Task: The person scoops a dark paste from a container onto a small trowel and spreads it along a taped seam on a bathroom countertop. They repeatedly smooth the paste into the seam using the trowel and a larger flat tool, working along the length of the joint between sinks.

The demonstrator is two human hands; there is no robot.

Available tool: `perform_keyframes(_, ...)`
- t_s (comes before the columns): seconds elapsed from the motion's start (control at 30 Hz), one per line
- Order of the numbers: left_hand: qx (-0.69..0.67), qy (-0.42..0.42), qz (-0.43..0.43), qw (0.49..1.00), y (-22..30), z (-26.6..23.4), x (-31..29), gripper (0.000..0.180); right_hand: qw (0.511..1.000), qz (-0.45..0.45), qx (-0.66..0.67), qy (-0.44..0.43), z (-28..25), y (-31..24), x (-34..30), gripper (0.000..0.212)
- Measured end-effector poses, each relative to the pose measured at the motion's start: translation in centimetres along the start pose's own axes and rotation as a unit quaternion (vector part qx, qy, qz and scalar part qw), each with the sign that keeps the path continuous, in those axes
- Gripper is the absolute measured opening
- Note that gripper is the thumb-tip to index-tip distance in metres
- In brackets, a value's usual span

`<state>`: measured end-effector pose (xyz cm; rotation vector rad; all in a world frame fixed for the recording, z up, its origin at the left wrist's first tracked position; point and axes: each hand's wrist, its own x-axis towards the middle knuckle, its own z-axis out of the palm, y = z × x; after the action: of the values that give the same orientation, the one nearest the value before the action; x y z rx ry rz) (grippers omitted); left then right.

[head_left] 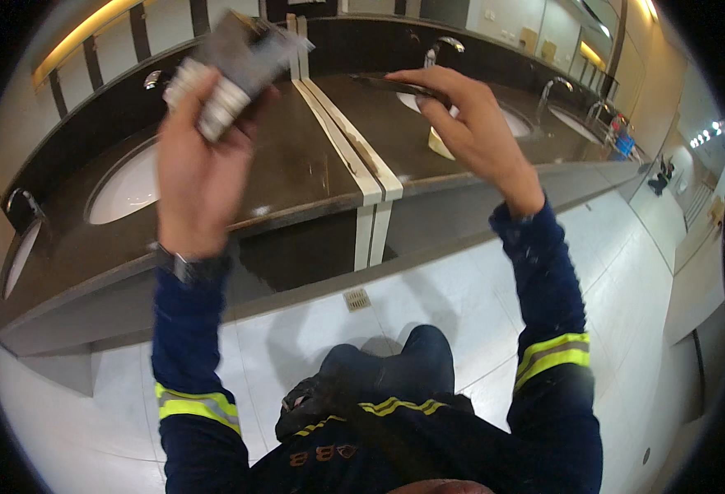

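Note:
My left hand [199, 177] is raised over the left part of the dark countertop, fingers closed round a grey, flat-faced thing [251, 62] with a whitish ridged edge. Motion blurs it, so its kind is unclear. Over the right part, my right hand [486, 128] pinches a thin dark flat tool [379, 85], seen nearly edge-on and pointing left. Between the hands, two pale tape strips [329, 123] run along a seam in the countertop and down its front. Brownish material shows between them. Partly behind my right hand sits a pale yellow thing [440, 146].
White oval basins [128, 191] with chrome taps [443, 48] are set into the countertop [296, 173] on both sides. A mirror runs along the back. Small coloured items [623, 140] stand at the far right end. A floor drain [356, 299] lies in the pale tiles before me.

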<state>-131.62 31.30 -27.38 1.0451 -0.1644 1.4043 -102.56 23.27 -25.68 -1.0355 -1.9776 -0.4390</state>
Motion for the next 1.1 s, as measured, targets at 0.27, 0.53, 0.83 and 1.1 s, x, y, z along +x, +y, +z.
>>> perform_keyframes(0.27, -0.171, 0.024, -0.148, 0.974, -7.9, 5.2, -6.3, 0.033, 0.967, -0.042, 0.187, 0.166, 2.1, -3.1, -3.2, 0.038)
perform_keyframes(0.53, -0.133, -0.004, -0.128, 0.983, -8.1, 5.5, -5.4, 0.035, 0.982, -0.087, 0.122, 0.112, 0.6, -2.4, -3.5, 0.043)
perform_keyframes(0.83, -0.072, -0.098, 0.013, 0.992, -0.2, 1.7, 2.0, 0.032, 0.998, 0.006, -0.052, -0.025, 1.4, 3.4, 0.2, 0.033)
perform_keyframes(1.1, 0.115, -0.044, 0.086, 0.989, 2.9, -5.9, 18.3, 0.027, 0.948, -0.033, -0.231, -0.215, 7.0, 11.7, 9.0, 0.027)
